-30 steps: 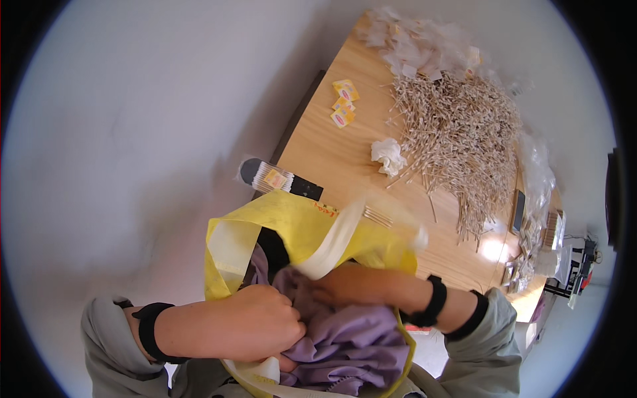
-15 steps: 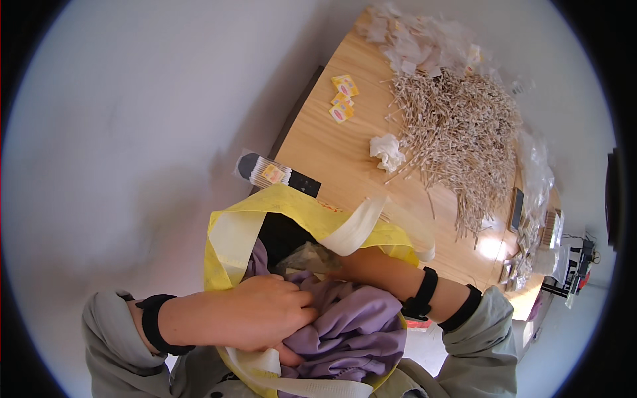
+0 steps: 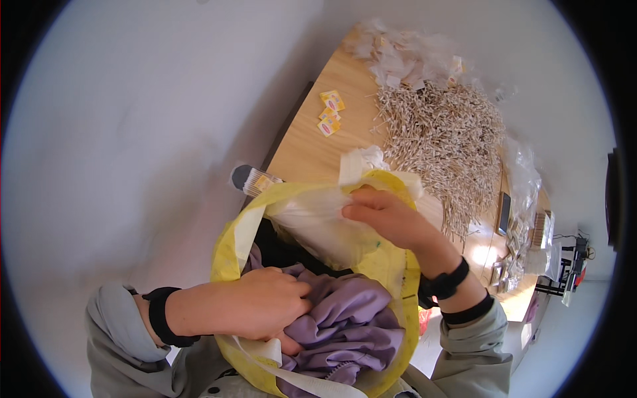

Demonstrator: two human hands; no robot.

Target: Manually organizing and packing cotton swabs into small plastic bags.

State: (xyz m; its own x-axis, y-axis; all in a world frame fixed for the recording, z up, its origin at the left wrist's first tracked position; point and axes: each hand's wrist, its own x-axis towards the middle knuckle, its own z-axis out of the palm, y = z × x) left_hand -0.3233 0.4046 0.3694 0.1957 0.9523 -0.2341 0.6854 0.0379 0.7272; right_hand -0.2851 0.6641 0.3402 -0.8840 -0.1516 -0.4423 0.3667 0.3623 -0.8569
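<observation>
Head view, large yellow plastic bag [image 3: 233, 247] held open below the wooden counter [image 3: 312, 149], left hand [image 3: 262, 306] inside it, fingers clenched on crumpled lilac cloth [image 3: 352, 325], right hand [image 3: 391, 219] at the bag's far rim, fingers pinching a clear plastic sheet [image 3: 312, 215], heap of pale thin sticks [image 3: 444, 142] on the counter beyond the bag.

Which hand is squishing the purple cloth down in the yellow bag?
The left hand. It presses into the purple cloth inside the yellow bag, while the right hand grips the bag's upper rim instead.
</observation>
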